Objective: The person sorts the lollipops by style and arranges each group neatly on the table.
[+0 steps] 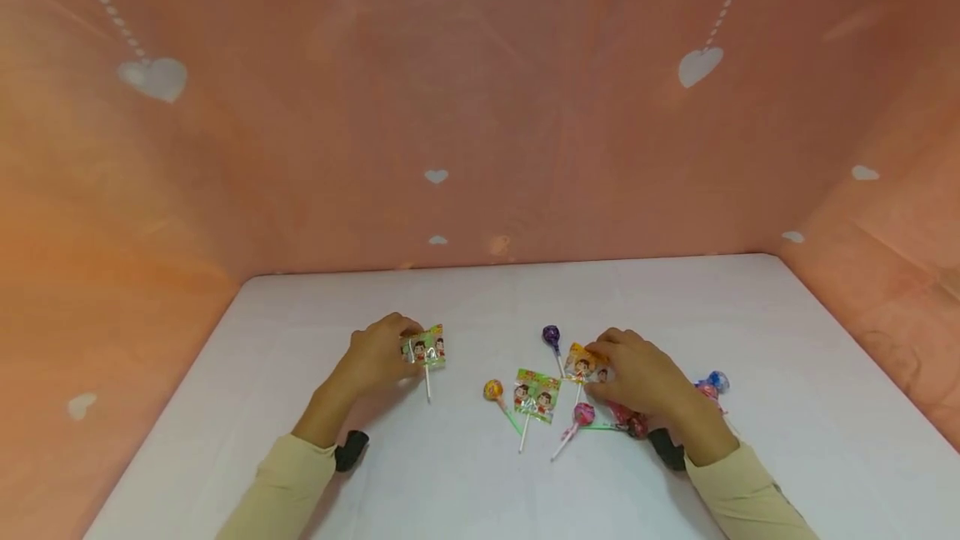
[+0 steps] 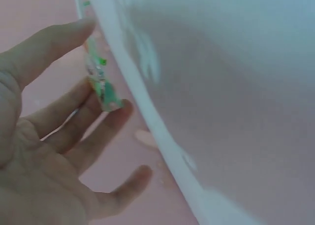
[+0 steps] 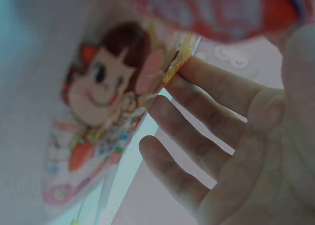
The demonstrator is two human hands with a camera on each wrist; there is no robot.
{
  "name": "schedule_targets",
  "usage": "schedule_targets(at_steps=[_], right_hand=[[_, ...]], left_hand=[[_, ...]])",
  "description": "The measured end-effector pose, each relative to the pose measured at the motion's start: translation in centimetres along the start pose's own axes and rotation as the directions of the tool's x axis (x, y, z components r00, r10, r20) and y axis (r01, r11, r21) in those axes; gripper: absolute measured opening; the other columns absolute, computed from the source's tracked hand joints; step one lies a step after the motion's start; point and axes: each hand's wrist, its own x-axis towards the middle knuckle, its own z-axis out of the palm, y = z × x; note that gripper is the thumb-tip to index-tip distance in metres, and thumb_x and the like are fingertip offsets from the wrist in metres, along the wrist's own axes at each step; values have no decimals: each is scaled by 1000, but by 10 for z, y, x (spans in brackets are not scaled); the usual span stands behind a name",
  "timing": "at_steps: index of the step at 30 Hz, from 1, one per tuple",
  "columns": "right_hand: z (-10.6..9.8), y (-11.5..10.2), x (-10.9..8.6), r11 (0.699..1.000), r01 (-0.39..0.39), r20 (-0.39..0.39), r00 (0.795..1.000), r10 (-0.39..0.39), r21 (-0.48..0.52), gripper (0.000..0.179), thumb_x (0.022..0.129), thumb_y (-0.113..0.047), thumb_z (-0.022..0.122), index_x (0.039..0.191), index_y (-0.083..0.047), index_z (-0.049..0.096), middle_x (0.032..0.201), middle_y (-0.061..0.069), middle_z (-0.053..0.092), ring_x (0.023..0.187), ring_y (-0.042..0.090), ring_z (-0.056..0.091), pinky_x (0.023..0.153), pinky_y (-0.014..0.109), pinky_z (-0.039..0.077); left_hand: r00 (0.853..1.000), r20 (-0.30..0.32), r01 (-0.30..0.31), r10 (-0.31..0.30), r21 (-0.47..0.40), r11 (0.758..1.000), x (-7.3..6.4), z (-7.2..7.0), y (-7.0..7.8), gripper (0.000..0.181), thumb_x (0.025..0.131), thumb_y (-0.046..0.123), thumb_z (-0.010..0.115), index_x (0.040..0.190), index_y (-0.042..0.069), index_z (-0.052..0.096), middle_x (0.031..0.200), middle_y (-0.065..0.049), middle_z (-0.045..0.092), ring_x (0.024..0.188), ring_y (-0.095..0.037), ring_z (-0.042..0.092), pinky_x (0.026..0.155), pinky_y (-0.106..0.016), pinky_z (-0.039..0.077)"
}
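My left hand (image 1: 382, 353) pinches a flat lollipop in a green printed wrapper (image 1: 426, 348), its white stick pointing toward me. In the left wrist view the thumb and fingertips meet the wrapper (image 2: 102, 82) edge-on, with the little finger spread away. To the right, my right hand (image 1: 637, 369) holds an orange-wrapped lollipop (image 1: 581, 363) by its right side, between thumb and fingers. The right wrist view shows fingertips at a yellow wrapper edge (image 3: 178, 62); the thumb is mostly hidden. Between the hands lies another green-wrapped lollipop (image 1: 536, 396), beside a round yellow lollipop (image 1: 493, 390).
A purple lollipop (image 1: 552, 335) lies behind, and a pink one (image 1: 583, 414) in front of the orange wrapper. Red (image 1: 636, 425) and blue (image 1: 717, 381) wrapped lollipops lie under and beyond my right wrist. Orange cloth (image 1: 480, 107) with white hearts surrounds the white table (image 1: 315, 307).
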Motion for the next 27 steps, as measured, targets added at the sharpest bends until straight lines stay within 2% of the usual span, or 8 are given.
schedule_targets(at_steps=[5, 9, 12, 17, 20, 27], right_hand=[[0, 1, -1, 1000, -9, 7, 1000, 9, 13, 54, 80, -35, 79, 124, -5, 67, 124, 12, 62, 115, 33, 58, 98, 54, 49], [2, 4, -2, 1000, -19, 4, 1000, 19, 10, 55, 80, -36, 79, 124, -6, 67, 124, 11, 61, 116, 33, 57, 98, 53, 49], [2, 8, -3, 1000, -22, 2, 1000, 22, 10, 54, 80, -36, 80, 124, -7, 68, 124, 10, 62, 116, 33, 58, 97, 54, 50], [1, 9, -2, 1000, -2, 1, 1000, 2, 10, 54, 80, -35, 79, 124, -6, 67, 125, 11, 61, 116, 33, 57, 97, 53, 50], [-1, 8, -3, 1000, 2, 2, 1000, -2, 17, 54, 81, -35, 79, 124, -5, 67, 125, 11, 61, 117, 33, 57, 97, 53, 50], [-2, 4, -1, 999, 20, -1, 1000, -20, 35, 53, 81, -33, 79, 124, -5, 67, 126, 11, 61, 117, 34, 57, 95, 53, 51]], left_hand=[[998, 10, -60, 60, 11, 998, 15, -3, -11, 51, 73, 16, 85, 119, 4, 67, 114, -10, 67, 99, -26, 65, 91, -58, 37], [991, 36, -131, 130, 26, 991, 28, -2, -21, 50, 71, 12, 84, 118, 5, 68, 108, -5, 67, 92, -19, 61, 94, -58, 26], [984, 56, -170, 168, 35, 985, 38, 0, -27, 50, 70, 12, 84, 117, 6, 68, 106, -3, 67, 93, -17, 59, 92, -56, 22], [987, 91, -129, 129, -11, 992, 50, -1, -31, 53, 75, 17, 85, 124, 7, 66, 118, -7, 66, 102, -21, 61, 94, -56, 20], [988, 105, -105, 109, -50, 993, 55, 0, -31, 53, 77, 14, 83, 126, 7, 65, 123, -9, 64, 107, -25, 61, 94, -57, 21], [990, 108, -79, 85, -56, 995, 56, 3, -40, 52, 81, 13, 78, 131, 10, 62, 132, -10, 61, 122, -31, 53, 92, -56, 27]])
